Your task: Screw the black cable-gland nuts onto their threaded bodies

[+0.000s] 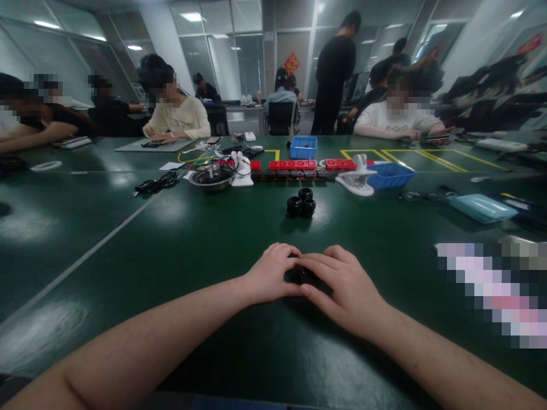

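My left hand and my right hand meet low over the green table, curved around a glossy black object. My fingers hide most of it, so its full shape and whether it is one piece or more cannot be told. The fingertips of both hands touch or nearly touch above it, and the right thumb reaches across its near side. A little farther off stands a tight cluster of black round ring-shaped parts, with three showing and openings in their tops.
Beyond the parts are a metal bowl with cables, red power strips, a white clamp, a blue bin and a small blue tray. A light-blue case lies right. Other people sit across the table.
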`<state>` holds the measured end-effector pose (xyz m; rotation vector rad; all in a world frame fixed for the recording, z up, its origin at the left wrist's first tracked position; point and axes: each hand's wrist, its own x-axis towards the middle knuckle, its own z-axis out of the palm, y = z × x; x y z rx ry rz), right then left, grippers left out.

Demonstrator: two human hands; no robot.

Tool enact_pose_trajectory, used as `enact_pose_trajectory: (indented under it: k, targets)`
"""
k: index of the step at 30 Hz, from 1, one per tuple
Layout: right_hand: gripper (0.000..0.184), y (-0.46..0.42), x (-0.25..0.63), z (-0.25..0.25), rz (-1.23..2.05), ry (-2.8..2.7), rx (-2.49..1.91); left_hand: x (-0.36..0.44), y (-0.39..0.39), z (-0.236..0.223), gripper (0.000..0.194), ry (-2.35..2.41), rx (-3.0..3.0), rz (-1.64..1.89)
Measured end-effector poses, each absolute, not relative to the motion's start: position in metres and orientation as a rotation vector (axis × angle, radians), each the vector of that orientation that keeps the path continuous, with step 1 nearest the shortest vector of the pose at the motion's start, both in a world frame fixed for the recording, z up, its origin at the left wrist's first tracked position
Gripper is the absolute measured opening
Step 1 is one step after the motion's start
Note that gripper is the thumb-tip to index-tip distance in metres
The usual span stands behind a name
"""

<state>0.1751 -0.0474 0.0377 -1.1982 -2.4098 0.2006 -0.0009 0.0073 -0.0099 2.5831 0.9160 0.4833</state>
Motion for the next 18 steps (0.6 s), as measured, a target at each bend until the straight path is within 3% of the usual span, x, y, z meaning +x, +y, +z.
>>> enact_pose_trajectory:
  k: [12,18]
  targets:
    - [0.024,-0.057,0.171,0.045,0.31,-2.577,-1.012,0.001,0.005,-0.004,0.026,0.938,2.565,0.477]
    - [0.044,-0.051,0.182,0.046,0.171,-2.567,-1.218,0.0,0.006,-0.003,0.038,0.94,2.519,0.474]
